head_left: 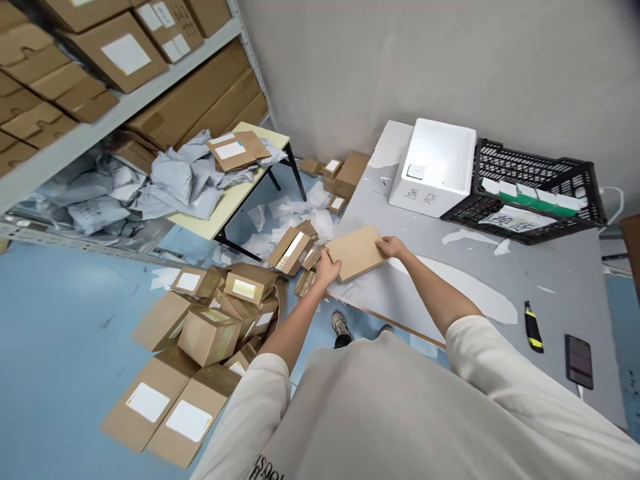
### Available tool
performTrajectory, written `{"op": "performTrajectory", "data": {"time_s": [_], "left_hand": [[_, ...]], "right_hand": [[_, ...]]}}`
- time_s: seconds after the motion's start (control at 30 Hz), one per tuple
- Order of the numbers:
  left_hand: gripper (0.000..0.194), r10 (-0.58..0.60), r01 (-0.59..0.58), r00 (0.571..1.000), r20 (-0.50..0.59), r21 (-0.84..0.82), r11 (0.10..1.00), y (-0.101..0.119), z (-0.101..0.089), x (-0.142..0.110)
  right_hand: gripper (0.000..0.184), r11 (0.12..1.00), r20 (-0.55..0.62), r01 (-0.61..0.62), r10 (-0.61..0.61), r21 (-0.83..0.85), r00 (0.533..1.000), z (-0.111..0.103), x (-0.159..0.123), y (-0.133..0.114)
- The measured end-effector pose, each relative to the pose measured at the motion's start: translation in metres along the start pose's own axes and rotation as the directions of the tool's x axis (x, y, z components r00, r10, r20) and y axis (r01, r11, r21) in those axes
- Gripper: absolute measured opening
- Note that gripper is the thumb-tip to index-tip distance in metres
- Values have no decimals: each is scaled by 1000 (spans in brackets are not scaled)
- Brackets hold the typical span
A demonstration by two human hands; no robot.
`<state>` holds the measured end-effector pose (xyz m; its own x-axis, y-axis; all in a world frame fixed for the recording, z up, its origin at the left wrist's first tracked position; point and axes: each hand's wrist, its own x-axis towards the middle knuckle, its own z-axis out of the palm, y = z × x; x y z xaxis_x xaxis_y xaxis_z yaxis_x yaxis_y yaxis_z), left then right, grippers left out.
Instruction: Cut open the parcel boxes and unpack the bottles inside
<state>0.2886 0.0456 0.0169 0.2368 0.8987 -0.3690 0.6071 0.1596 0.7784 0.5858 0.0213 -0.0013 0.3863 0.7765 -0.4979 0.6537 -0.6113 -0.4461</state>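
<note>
A flat brown cardboard box (357, 255) is at the left end of the grey worktable (420, 283), in front of the person; whether its underside touches the tabletop cannot be told. The left hand (327, 268) grips it at its eight o'clock end, partly closed around the edge. The right hand (393, 247) is partly closed on the edge at three o'clock, thumb on top, its other fingers mostly hidden.

From the box, a white foam box (434, 167) stands on the worktable at two o'clock, with a black plastic crate (530, 190) just beside it, holding white and green items. A utility knife (533, 327) lies between three and four o'clock, and a phone (579, 361) with a white cable lies farther out toward four.

At eight o'clock, cardboard cartons (213, 333) are heaped on the blue floor (60, 313). Toward ten, a pale yellow table (220, 207) bears grey mailing bags (175, 177) and a flat labelled carton (237, 151); beyond it, metal shelving (165, 77) holds more brown boxes.
</note>
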Motion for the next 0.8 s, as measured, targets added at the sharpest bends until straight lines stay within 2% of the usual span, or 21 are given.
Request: {"op": "performTrajectory", "data": {"time_s": [0.17, 0.3, 0.43, 0.57, 0.7, 0.8], "left_hand": [[64, 99, -106, 993, 62, 121, 987, 34, 33, -2], [69, 169, -192, 976, 140, 168, 967, 72, 80, -12], [73, 179, -220, 956, 232, 163, 962, 106, 144, -31], [74, 180, -238, 935, 306, 165, 957, 133, 222, -59], [75, 179, -255, 914, 364, 173, 951, 155, 299, -93], [76, 159, -247, 908, 388, 187, 951, 165, 347, -115]], "right_hand": [[36, 993, -53, -62, 68, 103, 996, -10, -40, 55], [38, 979, -144, -136, 159, 153, 977, -31, -76, 112], [38, 962, -218, -198, 237, 186, 947, -56, -113, 180], [36, 933, -230, -279, 329, 226, 916, -82, -150, 258], [34, 908, -218, -334, 390, 253, 895, -103, -182, 339], [31, 897, -219, -354, 413, 264, 884, -112, -200, 390]]}}
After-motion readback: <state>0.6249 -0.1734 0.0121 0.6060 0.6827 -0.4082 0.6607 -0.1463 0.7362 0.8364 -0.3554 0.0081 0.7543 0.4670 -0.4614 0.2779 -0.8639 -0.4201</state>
